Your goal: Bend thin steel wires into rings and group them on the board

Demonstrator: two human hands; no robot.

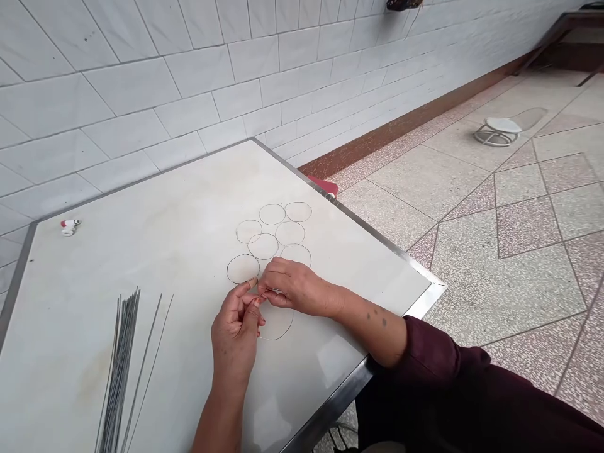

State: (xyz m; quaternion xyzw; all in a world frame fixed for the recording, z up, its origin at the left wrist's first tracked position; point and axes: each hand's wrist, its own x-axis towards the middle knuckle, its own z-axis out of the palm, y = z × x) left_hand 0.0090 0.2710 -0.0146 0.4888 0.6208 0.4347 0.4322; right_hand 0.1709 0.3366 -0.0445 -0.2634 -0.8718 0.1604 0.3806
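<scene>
A white-topped stool point(503, 125) stands on the patterned floor point(514, 296).

Apparently a plain workroom: tiled wall point(189, 82) along the far edge of the table point(179, 251), terrazzo floor point(472, 195) beyond its right edge, wires point(119, 358) and rings point(263, 234) on top.

Fingers point(250, 319) partly hide one wire ring point(288, 328); the bottom edge crops the wire bundle point(121, 365).

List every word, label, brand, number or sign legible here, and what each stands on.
No text can be read.
Small red-and-white object on the white, metal-edged table: too small to tell whether it is marked.
Bundled thin grey metal wires and white rectangular wall tiles: no lettering visible.
</scene>
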